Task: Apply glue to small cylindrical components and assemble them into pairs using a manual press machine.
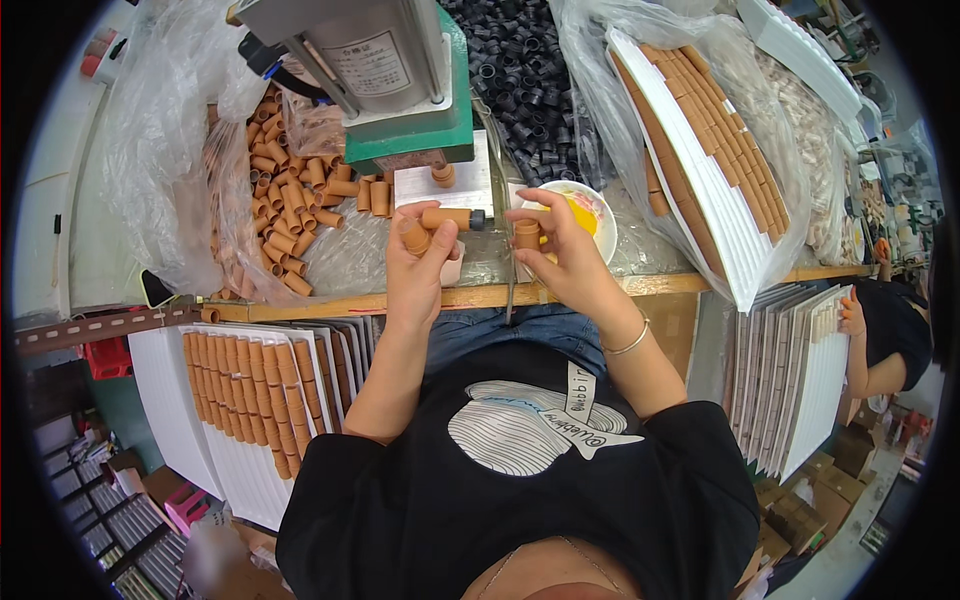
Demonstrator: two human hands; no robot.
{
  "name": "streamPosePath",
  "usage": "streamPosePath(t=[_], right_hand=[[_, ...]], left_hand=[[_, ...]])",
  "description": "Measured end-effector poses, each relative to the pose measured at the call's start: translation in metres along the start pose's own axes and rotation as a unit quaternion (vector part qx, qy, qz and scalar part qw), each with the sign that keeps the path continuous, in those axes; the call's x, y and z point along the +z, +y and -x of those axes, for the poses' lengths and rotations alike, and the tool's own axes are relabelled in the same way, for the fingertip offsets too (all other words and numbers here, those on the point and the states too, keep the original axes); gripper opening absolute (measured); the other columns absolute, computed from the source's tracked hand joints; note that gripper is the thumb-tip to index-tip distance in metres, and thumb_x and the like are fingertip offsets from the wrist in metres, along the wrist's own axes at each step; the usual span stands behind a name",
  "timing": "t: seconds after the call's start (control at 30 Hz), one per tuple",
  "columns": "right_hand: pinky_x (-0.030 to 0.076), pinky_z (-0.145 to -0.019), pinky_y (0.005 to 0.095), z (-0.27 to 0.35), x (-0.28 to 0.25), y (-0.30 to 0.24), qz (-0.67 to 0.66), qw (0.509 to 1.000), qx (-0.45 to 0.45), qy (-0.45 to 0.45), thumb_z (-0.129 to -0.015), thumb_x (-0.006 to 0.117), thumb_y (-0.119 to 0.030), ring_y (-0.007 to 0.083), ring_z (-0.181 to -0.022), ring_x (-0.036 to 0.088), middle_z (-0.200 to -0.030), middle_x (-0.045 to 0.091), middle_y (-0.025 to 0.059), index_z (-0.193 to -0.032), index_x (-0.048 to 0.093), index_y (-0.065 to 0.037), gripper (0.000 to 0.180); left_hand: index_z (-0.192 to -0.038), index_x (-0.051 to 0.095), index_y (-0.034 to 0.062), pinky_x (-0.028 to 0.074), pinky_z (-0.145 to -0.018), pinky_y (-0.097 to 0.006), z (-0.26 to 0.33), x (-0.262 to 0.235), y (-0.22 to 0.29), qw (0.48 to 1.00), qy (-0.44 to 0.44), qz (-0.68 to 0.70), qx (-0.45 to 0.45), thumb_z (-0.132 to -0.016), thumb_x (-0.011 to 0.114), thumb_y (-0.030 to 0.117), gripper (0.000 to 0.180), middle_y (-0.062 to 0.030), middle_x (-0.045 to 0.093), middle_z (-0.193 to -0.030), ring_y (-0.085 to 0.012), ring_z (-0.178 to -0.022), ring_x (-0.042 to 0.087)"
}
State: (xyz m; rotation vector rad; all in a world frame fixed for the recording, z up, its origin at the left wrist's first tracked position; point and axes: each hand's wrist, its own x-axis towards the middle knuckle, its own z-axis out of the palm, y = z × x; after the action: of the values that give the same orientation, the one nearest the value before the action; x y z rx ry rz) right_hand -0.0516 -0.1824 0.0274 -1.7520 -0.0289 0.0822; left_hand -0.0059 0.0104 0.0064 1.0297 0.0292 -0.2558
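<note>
left hand: fingers curled tight round two tan tubes, one black-tipped, over the tabletop
right hand: fingers pinched on a short tan tube
texture: smooth, matte cylinders

two hands, one white bowl, one press

Sitting in bright, even light at a wooden-edged counter under clear plastic sheeting. Leaning beside it, stacks of white ribbed trays. Standing low on the left, a shelving rack; spreading across the lower right, cardboard boxes over a grey floor.
</note>
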Motion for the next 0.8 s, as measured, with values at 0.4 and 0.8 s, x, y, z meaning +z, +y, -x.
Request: streamPosePath(t=[0.4,0.8], right_hand=[[0.051,-0.081,0.0366,-0.016,0.023,-0.015,0.23,0.965,-0.111,0.056,-0.059,0.078,0.006,0.0307,-0.097,0.062,-0.131,0.045,0.0162,-0.138,0.039,-0.007,0.089],[0.049,-0.084,0.0403,-0.005,0.023,-0.014,0.217,0.969,-0.115,0.041,-0.059,0.08,0.001,0.032,-0.1,0.059,-0.127,0.047,0.0169,-0.116,0.056,-0.002,0.062]], left_hand=[[-0.105,0.054,0.0035,0.048,-0.073,-0.025,0.006,0.007,0.027,0.918,-0.054,-0.36,0.156,-0.082,0.073,0.008,0.03,-0.0077,0.066,-0.09,-0.0125,-0.084,0.062],[-0.105,0.057,0.0054,0.049,-0.07,-0.035,0.004,0.019,0.044,0.824,-0.182,-0.525,0.11,-0.077,0.072,0.01,0.033,-0.0101,0.065,-0.09,-0.0258,-0.079,0.065]])
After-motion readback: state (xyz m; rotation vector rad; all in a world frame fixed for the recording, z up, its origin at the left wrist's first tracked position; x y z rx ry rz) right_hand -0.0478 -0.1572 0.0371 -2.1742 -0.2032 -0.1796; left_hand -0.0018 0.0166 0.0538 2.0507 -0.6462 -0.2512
